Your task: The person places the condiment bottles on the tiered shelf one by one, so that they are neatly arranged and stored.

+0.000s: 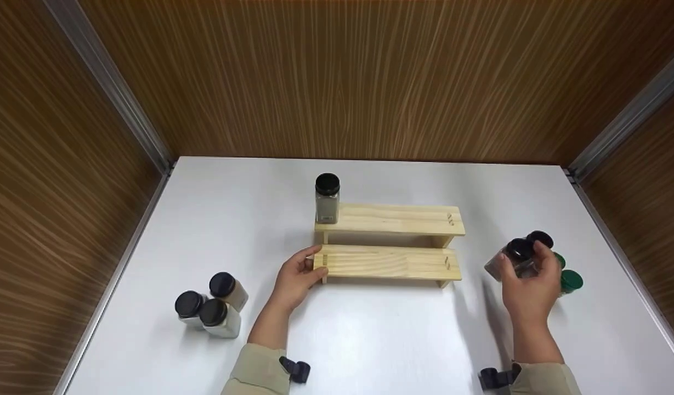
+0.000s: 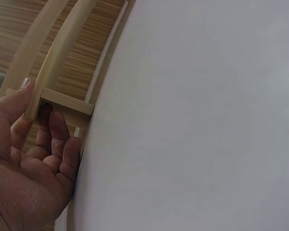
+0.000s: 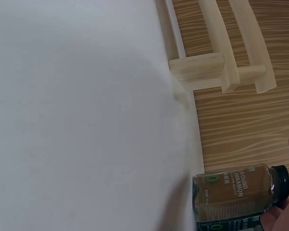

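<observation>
My left hand (image 1: 295, 280) grips the left end of the lower step of a two-step wooden rack (image 1: 389, 262), thumb on top and fingers at the end and underneath. On the right, my right hand (image 1: 531, 291) is around a black-lidded jar labelled ground cinnamon (image 3: 233, 190). Its thumb is apart from the lid, while other fingers are close against the lid's far side. The jar appears to stand on the table. Behind it is another black-lidded jar (image 1: 541, 238). A black-lidded spice jar (image 1: 327, 203) stands upright at the left end of the upper step.
Three black-lidded jars (image 1: 221, 321) stand grouped on the white table (image 1: 380, 334) at the left. Green-lidded jars (image 1: 571, 280) stand beyond my right hand. Wood-grain panels (image 1: 337, 77) enclose the table's back and sides.
</observation>
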`<action>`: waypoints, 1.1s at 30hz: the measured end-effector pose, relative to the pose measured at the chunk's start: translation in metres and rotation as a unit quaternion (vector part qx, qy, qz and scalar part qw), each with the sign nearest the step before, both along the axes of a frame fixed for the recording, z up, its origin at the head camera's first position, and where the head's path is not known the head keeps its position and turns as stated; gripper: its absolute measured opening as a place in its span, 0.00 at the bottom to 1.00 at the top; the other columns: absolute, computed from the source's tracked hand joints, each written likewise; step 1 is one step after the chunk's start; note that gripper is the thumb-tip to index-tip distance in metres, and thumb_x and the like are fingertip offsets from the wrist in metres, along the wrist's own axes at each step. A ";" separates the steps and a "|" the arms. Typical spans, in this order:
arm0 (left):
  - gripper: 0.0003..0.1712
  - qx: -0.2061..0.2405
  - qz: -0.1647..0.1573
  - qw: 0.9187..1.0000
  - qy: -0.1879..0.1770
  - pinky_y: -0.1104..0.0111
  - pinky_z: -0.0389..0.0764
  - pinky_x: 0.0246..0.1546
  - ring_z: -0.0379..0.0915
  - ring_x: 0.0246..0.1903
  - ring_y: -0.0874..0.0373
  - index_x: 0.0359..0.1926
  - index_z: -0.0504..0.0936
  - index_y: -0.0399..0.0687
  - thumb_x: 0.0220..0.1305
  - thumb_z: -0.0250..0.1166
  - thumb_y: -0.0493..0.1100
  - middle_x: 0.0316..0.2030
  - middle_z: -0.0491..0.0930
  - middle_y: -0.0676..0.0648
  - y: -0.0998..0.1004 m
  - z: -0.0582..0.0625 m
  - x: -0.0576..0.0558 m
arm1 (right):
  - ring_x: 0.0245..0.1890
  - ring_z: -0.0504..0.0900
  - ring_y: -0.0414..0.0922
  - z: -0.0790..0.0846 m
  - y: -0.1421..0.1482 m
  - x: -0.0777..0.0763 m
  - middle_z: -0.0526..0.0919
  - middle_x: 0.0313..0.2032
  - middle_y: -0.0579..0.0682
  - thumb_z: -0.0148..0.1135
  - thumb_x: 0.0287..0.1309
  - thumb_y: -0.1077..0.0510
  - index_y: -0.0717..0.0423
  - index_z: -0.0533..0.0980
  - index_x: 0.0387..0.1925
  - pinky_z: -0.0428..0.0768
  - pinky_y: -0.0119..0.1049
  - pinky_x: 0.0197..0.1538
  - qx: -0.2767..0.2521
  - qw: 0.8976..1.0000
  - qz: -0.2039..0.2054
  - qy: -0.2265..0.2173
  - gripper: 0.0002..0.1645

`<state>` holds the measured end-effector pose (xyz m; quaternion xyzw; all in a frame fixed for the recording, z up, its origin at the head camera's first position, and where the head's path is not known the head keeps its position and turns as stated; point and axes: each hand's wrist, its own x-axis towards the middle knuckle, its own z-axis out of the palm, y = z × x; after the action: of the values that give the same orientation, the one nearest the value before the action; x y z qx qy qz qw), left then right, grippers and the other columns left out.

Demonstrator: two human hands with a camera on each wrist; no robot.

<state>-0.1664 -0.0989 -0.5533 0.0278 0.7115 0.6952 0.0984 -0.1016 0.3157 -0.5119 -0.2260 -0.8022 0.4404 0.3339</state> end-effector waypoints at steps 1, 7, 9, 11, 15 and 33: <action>0.33 0.002 -0.001 1.000 0.001 0.74 0.73 0.31 0.70 0.34 0.59 0.72 0.74 0.33 0.67 0.71 0.31 0.38 0.77 0.45 0.000 0.000 0.000 | 0.67 0.73 0.57 0.000 0.000 0.000 0.73 0.66 0.63 0.73 0.63 0.65 0.65 0.68 0.73 0.67 0.33 0.70 0.002 1.000 0.000 -0.005 0.40; 0.33 0.006 0.005 1.000 -0.009 0.73 0.74 0.31 0.71 0.34 0.59 0.71 0.75 0.34 0.67 0.72 0.30 0.38 0.79 0.44 0.001 -0.001 0.000 | 0.60 0.75 0.51 -0.001 0.003 0.001 0.75 0.62 0.60 0.74 0.61 0.65 0.65 0.72 0.70 0.72 0.28 0.62 0.024 1.000 -0.013 -0.011 0.37; 0.33 0.006 0.007 1.000 -0.011 0.73 0.74 0.31 0.72 0.34 0.59 0.71 0.75 0.34 0.67 0.72 0.30 0.38 0.79 0.44 0.001 -0.001 0.000 | 0.56 0.74 0.46 -0.002 0.003 0.001 0.75 0.59 0.57 0.75 0.60 0.66 0.65 0.73 0.69 0.72 0.26 0.59 0.028 0.999 -0.017 -0.004 0.36; 0.33 0.009 0.009 1.000 -0.012 0.73 0.75 0.32 0.72 0.35 0.59 0.71 0.75 0.34 0.67 0.72 0.30 0.38 0.80 0.43 0.002 -0.001 0.000 | 0.54 0.74 0.41 -0.003 0.002 0.002 0.75 0.58 0.55 0.76 0.59 0.67 0.66 0.74 0.68 0.72 0.26 0.56 0.033 0.999 -0.017 0.005 0.36; 0.33 0.019 0.011 1.000 -0.009 0.73 0.75 0.32 0.72 0.35 0.59 0.71 0.75 0.33 0.66 0.72 0.29 0.38 0.79 0.44 0.002 -0.002 0.000 | 0.53 0.73 0.41 -0.005 0.001 0.005 0.76 0.58 0.57 0.76 0.58 0.68 0.67 0.74 0.67 0.71 0.28 0.55 0.038 0.999 -0.011 0.017 0.36; 0.33 0.002 0.005 1.000 -0.005 0.74 0.71 0.28 0.69 0.30 0.61 0.71 0.75 0.34 0.67 0.72 0.32 0.36 0.79 0.46 0.000 -0.005 -0.002 | 0.57 0.72 0.41 -0.018 0.008 0.001 0.76 0.66 0.58 0.79 0.55 0.68 0.54 0.63 0.80 0.71 0.31 0.57 -0.015 0.999 0.023 -0.039 0.54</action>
<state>-0.1687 -0.0984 -0.5579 0.0207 0.7097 0.6973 0.0980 -0.1003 0.3233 -0.5303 -0.2298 -0.8131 0.4502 0.2888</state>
